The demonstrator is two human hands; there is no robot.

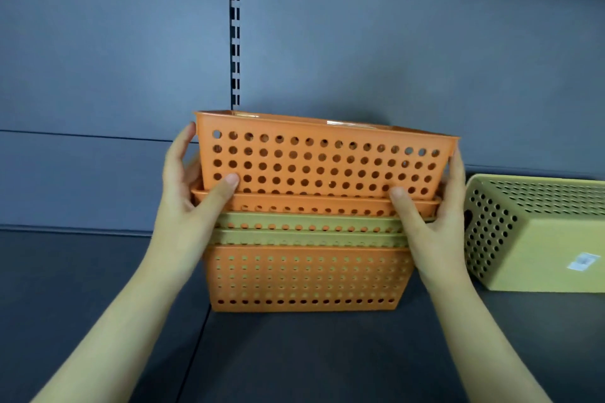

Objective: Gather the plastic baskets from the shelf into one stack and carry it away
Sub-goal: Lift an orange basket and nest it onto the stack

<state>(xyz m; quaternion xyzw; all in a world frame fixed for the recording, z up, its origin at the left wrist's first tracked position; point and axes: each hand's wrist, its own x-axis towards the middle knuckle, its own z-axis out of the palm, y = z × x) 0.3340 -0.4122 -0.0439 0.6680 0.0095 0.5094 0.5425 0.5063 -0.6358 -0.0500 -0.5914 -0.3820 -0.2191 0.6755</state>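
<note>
A stack of perforated plastic baskets (304, 275) stands on the dark shelf (98, 288): an orange one at the bottom, two green rims above it, then an orange rim. A top orange basket (324, 157) sits partly nested in the stack, tilted down to the right. My left hand (193, 196) grips its left end, thumb on the front wall. Its right end is held by my right hand (432, 216), thumb on the lower front corner. A green basket (537, 232) lies upside down to the right, apart from the stack.
The grey back panel (393, 42) rises behind the stack, with a slotted upright rail (235, 36) in its middle. The upturned green basket carries a small white label (584, 261). Bare shelf surface lies left of and in front of the stack.
</note>
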